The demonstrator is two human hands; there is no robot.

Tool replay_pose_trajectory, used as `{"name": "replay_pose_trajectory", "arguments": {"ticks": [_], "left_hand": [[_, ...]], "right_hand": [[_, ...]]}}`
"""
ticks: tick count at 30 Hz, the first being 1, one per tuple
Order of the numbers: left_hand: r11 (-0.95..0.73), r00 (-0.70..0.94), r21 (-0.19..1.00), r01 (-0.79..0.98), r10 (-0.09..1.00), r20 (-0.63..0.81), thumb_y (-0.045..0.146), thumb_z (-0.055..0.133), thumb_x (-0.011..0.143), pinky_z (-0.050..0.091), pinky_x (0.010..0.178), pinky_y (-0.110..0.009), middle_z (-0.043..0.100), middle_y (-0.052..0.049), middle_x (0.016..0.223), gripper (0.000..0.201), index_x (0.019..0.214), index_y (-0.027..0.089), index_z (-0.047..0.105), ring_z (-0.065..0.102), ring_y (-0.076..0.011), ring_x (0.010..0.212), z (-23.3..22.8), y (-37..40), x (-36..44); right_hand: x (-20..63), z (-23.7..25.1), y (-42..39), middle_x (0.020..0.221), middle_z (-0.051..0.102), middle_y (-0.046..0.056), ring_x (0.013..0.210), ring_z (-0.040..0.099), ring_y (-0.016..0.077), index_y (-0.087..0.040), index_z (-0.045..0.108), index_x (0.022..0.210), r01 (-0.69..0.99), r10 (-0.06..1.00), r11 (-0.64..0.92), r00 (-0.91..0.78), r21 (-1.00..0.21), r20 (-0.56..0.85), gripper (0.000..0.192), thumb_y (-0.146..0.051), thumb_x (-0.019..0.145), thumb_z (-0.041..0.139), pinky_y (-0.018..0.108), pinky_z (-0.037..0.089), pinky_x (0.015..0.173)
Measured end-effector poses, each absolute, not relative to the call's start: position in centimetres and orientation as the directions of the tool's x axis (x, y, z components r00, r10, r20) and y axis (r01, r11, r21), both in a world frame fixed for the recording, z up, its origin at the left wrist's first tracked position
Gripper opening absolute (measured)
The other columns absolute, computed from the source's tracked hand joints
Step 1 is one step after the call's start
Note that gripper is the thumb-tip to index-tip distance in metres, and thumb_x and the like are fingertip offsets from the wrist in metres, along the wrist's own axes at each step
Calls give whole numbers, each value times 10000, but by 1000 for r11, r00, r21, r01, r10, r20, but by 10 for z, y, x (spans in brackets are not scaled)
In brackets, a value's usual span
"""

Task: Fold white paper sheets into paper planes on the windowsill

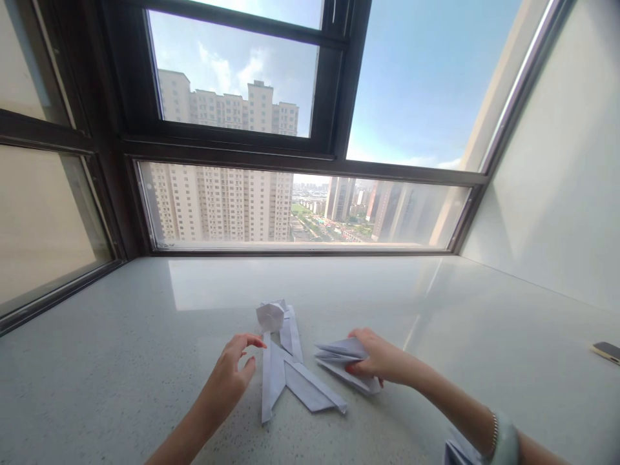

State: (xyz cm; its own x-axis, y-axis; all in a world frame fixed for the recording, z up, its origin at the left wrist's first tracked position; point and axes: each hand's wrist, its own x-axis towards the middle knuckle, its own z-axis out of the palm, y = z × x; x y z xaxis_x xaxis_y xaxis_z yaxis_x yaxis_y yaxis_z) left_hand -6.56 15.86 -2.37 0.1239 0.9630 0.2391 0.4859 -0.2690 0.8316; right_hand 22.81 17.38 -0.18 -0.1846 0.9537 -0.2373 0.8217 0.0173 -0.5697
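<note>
One head camera, looking forward and slightly down over the counter [436, 310].

I see everything from a single view worn on the person's head, so no second view overlaps it. It faces a window [300, 206] across the pale counter, with the wall [557, 174] to the right. The forearms enter from the bottom edge, close to the lens; the wide lens bends the window frame noticeably.
</note>
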Motion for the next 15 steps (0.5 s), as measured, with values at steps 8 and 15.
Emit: {"name": "replay_pose_trajectory", "arguments": {"ticks": [8, 15], "left_hand": [[-236, 96, 852, 466, 971, 217, 181, 412, 656, 394, 876, -403, 609, -72, 1017, 258, 851, 193, 581, 520, -240, 1019, -21, 155, -65], [-325, 174, 807, 494, 946, 275, 169, 419, 687, 354, 930, -403, 588, -87, 1067, 248, 880, 191, 574, 484, -238, 1078, -26, 156, -64]], "right_hand": [[189, 35, 172, 1301, 362, 112, 719, 586, 138, -234, 285, 1301, 710, 933, 278, -359, -647, 7, 664, -406, 720, 555, 314, 501, 704], [313, 7, 84, 1292, 439, 83, 1060, 498, 302, -293, 443, 1219, 908, 996, -31, -6, -417, -86, 610, -522, 664, 552, 418, 387, 906]]}}
